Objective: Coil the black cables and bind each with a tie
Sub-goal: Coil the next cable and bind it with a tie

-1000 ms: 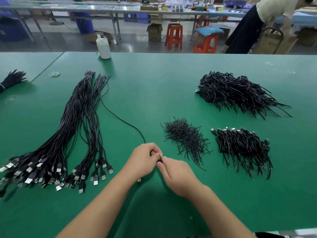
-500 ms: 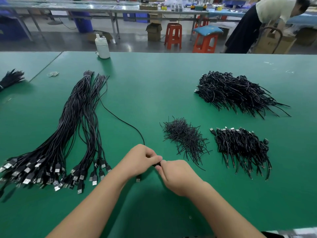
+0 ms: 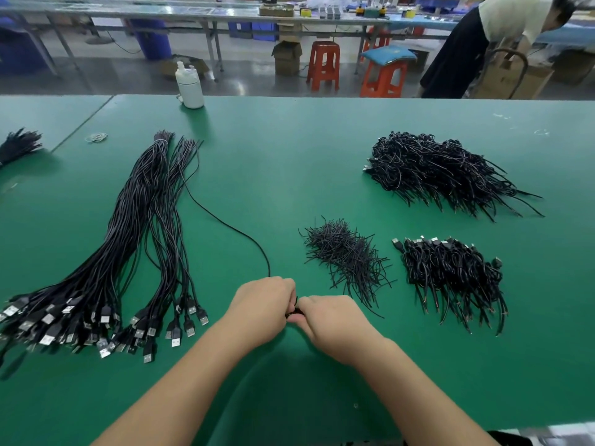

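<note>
Two hands met low on the green table (image 3: 289, 162), knuckles up and fingers curled inward. The left hand (image 3: 262, 309) and the right hand (image 3: 331, 320) both pinched a small black coil of cable (image 3: 295, 312) held between their fingertips; most of that coil was hidden behind the fingers. A single cable strand (image 3: 225, 223) ran from the left hand up and away toward the far end of the long straight cables (image 3: 128, 239), which lay in a thick sheaf to the left, their metal USB plugs (image 3: 96, 323) fanned out toward the near edge. Just right of the hands lay a loose heap of short black ties (image 3: 346, 255). Beside it, farther right, sat a pile of coiled cables (image 3: 450, 272), and a larger pile (image 3: 441, 170) lay well beyond that. A white bottle (image 3: 190, 86) stood at the far edge of the table, and another person (image 3: 476, 46) bent over a box across the aisle
</note>
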